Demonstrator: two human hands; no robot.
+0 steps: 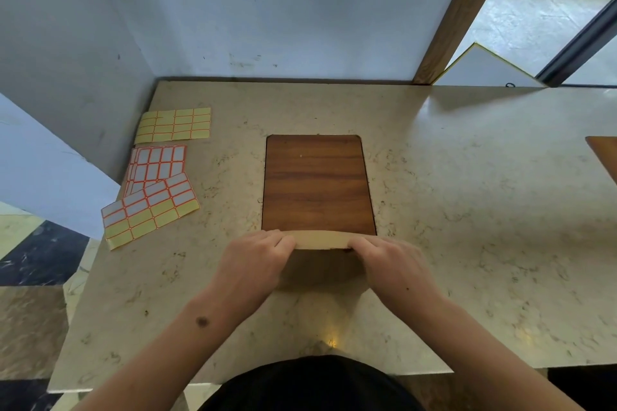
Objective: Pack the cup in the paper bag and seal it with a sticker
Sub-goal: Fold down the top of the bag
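Three sticker sheets [157, 173] lie left on the marble counter [467, 177] by a white wall [267, 10]

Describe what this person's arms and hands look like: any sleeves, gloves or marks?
Both forearms are bare, with no sleeves, gloves, watch or rings in view. The left hand and right hand are uncovered. A small dark round mark sits on the left forearm. Dark clothing shows at the bottom edge.

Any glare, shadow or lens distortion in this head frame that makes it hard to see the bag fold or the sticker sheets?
Head view: even soft daylight; one small yellowish glare spot on the table's near edge, off the work. Wide-angle bending curves the table edges and wall. The paper bag's folded top is lit, its body below shadowed between left hand and right hand. Sticker sheets are sharp, slightly skewed.
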